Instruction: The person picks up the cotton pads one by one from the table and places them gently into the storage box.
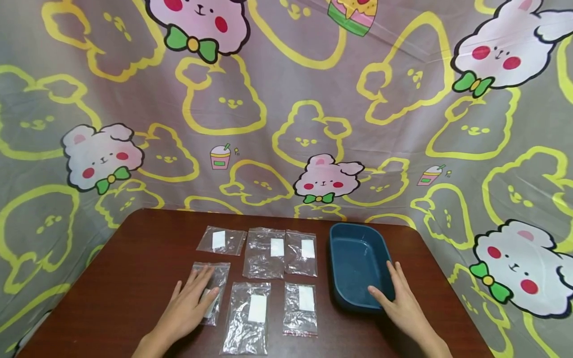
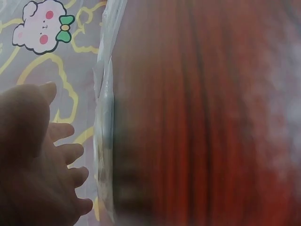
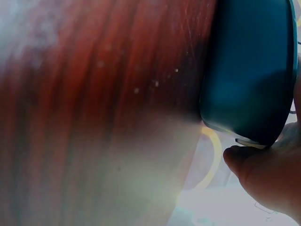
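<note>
On the dark brown bench (image 1: pixel 134 268), as the head view shows, six clear plastic bags (image 1: pixel 246 335) lie in two rows, each with a white piece (image 1: pixel 257 308). The left hand (image 1: pixel 185 303) is above the front-row leftmost bag (image 1: pixel 222 273), its fingers extended; the right hand (image 1: pixel 405 308) is wide, thumb and fingers spread at the near right corner of the blue basin (image 1: pixel 358 263). Only the left wrist view reveals a narrow gap between the left fingertips (image 2: pixel 81 174) and the bag. The right wrist view adds the basin's outer wall (image 3: pixel 249 61), with the thumb (image 3: pixel 242 157) beside its near end; most fingers are hidden, and whether they touch the rim, I cannot tell.
</note>
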The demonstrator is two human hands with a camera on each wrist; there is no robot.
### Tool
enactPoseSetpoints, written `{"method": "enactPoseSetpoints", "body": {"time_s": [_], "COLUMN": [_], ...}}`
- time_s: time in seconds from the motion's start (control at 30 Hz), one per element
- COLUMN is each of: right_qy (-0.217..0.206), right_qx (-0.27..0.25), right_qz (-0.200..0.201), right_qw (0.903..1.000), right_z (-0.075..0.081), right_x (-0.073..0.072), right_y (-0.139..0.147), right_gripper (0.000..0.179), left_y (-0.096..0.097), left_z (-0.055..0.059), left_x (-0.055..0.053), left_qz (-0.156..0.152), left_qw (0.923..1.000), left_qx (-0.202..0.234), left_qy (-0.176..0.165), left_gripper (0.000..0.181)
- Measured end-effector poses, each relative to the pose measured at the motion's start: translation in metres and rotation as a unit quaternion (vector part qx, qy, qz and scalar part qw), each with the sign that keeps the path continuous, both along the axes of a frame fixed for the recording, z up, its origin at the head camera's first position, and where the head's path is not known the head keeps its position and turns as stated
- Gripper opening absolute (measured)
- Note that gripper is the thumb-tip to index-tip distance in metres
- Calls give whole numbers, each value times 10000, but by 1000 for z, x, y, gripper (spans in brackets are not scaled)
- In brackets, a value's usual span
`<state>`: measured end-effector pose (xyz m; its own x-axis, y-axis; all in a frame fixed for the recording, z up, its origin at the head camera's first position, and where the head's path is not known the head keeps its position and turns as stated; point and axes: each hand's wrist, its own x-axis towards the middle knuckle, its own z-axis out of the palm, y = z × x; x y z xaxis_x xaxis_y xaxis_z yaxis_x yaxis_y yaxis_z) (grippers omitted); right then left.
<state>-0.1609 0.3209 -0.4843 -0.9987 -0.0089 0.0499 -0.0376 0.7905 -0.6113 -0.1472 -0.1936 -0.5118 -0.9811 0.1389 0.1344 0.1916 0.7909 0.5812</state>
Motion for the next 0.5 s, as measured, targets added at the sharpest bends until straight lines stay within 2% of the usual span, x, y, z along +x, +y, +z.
{"method": "enactPoseSetpoints", "body": {"time_s": [0.3,0.5], "right_qy": [-34,-102], "right_qx": [81,68], "right_qz": [-21,-46], "right_qw": [10000,9999], "right_z": [-1,-1], "right_x": [-1,-1], "right_y": [-2,-2], "right_gripper": [102,103], "left_y": [-2,-3], "left_z": [-7,-11], "left_x": [-4,-7], "left_qz": [-78,-137], "left_qw": [10000,9998], "left_qx": [-3,-8], "left_qy": [16,-108], "left_gripper": [64,66]}}
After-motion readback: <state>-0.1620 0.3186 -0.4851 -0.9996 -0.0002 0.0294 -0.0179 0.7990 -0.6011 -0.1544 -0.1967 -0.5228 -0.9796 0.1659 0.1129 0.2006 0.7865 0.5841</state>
